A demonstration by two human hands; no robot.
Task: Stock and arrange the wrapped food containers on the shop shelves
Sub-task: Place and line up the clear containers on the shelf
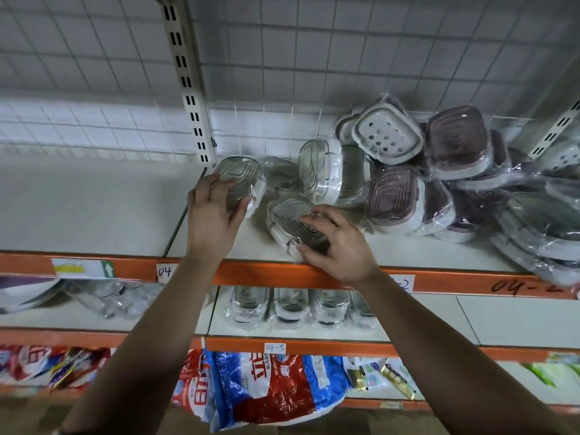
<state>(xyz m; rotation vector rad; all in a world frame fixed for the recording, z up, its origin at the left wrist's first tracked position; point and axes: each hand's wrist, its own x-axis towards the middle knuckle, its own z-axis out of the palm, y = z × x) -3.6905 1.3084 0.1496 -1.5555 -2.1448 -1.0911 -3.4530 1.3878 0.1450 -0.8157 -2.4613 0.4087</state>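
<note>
Just above the centre of the frame, the left hand [216,211] is gripping a clear wrapped container [241,178], with its fingers lying over the ribbed lid and its thumb hooking the lower edge. Just to the right, the right hand [339,243] is clasping a second clear container [290,215], which is lying tilted near the shelf's front edge, fingers curling over the lid and thumb pressing the near side. Both containers are sitting on the upper shelf [94,208] with its orange front rail. Behind them, more clear containers [317,171] are standing on edge. Further right, a loose pile of purple-lidded containers [395,199] and a white perforated tray [387,135] is leaning against the wire grid back [314,58]. On the lower shelf [470,318], a row of wrapped containers [288,306] is standing side by side. Along the bottom of the frame, red and blue bags [260,387] are lying.
</note>
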